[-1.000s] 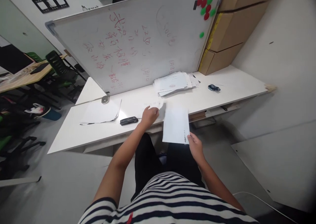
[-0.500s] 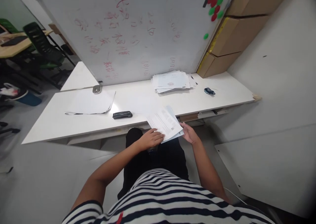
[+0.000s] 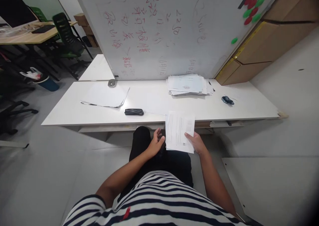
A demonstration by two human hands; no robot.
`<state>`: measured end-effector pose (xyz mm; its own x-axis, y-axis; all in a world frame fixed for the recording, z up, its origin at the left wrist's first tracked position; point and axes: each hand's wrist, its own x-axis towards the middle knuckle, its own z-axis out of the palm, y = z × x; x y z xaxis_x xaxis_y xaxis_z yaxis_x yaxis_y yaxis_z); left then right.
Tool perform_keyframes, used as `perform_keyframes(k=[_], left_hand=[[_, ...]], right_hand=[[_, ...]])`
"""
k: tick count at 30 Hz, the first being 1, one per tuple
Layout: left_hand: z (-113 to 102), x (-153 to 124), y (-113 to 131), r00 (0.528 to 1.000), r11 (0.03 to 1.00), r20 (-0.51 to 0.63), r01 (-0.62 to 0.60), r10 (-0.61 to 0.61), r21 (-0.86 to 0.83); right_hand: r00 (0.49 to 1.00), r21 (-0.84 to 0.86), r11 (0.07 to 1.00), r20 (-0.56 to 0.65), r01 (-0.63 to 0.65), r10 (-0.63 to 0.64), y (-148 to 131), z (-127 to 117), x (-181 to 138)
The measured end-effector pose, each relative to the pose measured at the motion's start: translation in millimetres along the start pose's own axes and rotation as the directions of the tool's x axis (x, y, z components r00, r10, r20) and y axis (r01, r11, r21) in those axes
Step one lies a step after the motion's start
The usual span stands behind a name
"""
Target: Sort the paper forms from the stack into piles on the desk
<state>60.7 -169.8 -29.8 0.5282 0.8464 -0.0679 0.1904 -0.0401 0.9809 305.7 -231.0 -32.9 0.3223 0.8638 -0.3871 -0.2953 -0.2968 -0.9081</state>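
Note:
My right hand (image 3: 196, 143) grips the lower right edge of a small sheaf of printed papers (image 3: 179, 130), held over my lap just in front of the white desk (image 3: 154, 101). My left hand (image 3: 156, 144) hovers beside the sheaf's left edge with the fingers loosely curved and apart, holding nothing. A black stapler (image 3: 134, 111) lies on the desk to the left of the sheaf. A pile of papers (image 3: 188, 84) rests at the back of the desk, against the whiteboard (image 3: 169, 30).
Loose white sheets (image 3: 104, 95) lie on the desk's left part, a small dark blue object (image 3: 227, 100) on its right. Cardboard boxes (image 3: 264, 50) stand at the back right. Green chairs (image 3: 67, 40) and a wooden table (image 3: 27, 36) are far left.
My left hand picked a sheet off the desk, joined it to the sheet in my right hand, then let go. The sheaf now stands squarer in my right hand.

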Motion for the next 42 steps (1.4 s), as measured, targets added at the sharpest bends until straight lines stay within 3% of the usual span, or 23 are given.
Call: perform_keyframes(k=[2,5,6,8,11,14,17,19,21,23,25,27,29,31,35,42], left_hand=[[6.5,-4.0,2.4,0.969,0.959,0.179,0.206,-0.172,-0.194],[8.8,-11.8,0.9,0.843,0.922,0.493,0.342,-0.216,-0.181],[8.4,-15.4,-1.7,0.813,0.921,0.538,0.356,-0.222,-0.159],[7.6,-22.7,-8.2,0.797,0.913,0.557,0.377,-0.233,-0.157],[7.6,-28.9,-14.5,0.868,0.905,0.450,0.348,-0.213,-0.243],[8.3,-25.0,-11.2,0.947,0.926,0.293,0.222,-0.130,-0.305],[10.2,-16.6,-2.9,0.981,0.982,0.187,0.079,-0.047,-0.169],[10.6,-12.4,3.5,0.985,1.000,0.171,0.012,-0.011,-0.002],[5.5,-8.9,11.2,0.976,0.984,0.218,-0.061,0.022,0.169],[-9.7,-2.5,20.4,0.975,0.929,0.208,-0.150,0.081,0.339],[-37.5,9.8,29.6,0.981,0.841,0.055,-0.188,0.187,0.508],[-74.7,28.4,36.2,0.943,0.737,-0.138,-0.140,0.302,0.662],[-114.1,50.0,38.0,0.908,0.587,-0.197,-0.065,0.371,0.807],[-147.1,69.5,35.1,0.906,0.513,-0.242,0.032,0.348,0.858],[-179.1,88.3,25.6,0.946,0.561,-0.167,-0.019,0.278,0.827],[-186.2,79.1,30.4,0.933,0.740,-0.206,-0.087,0.295,0.667]], right_hand=[[1.000,-0.022,0.999,0.009,0.027,-0.027,1.1,8.5,-10.0],[0.997,-0.071,0.995,0.012,0.074,-0.074,2.0,18.2,-22.1],[0.996,-0.054,0.995,0.005,0.087,-0.087,3.2,19.7,-25.8],[0.996,0.045,0.995,0.003,0.085,-0.086,8.0,20.5,-33.3],[0.998,0.252,0.967,0.038,0.040,-0.051,20.3,22.3,-46.9],[0.991,0.374,0.927,0.128,-0.006,-0.045,33.8,36.0,-61.7],[0.977,0.342,0.938,0.212,-0.061,-0.014,41.5,62.9,-68.6],[0.994,0.294,0.955,0.107,-0.027,-0.005,42.4,80.2,-65.0],[0.994,0.240,0.968,-0.098,0.076,-0.054,40.9,89.8,-56.3],[0.952,0.138,0.972,-0.270,0.189,-0.147,38.3,89.2,-46.8],[0.901,-0.012,0.965,-0.354,0.261,-0.249,35.4,80.6,-40.0],[0.873,-0.151,0.949,-0.374,0.275,-0.313,32.7,69.7,-36.8],[0.876,-0.192,0.944,-0.359,0.268,-0.322,30.0,62.7,-36.3],[0.902,-0.127,0.960,-0.331,0.250,-0.278,27.1,63.0,-36.6],[0.948,0.031,0.976,-0.247,0.218,-0.203,20.3,79.6,-35.1],[0.974,0.052,0.979,-0.120,0.197,-0.190,15.5,104.9,-20.5]])
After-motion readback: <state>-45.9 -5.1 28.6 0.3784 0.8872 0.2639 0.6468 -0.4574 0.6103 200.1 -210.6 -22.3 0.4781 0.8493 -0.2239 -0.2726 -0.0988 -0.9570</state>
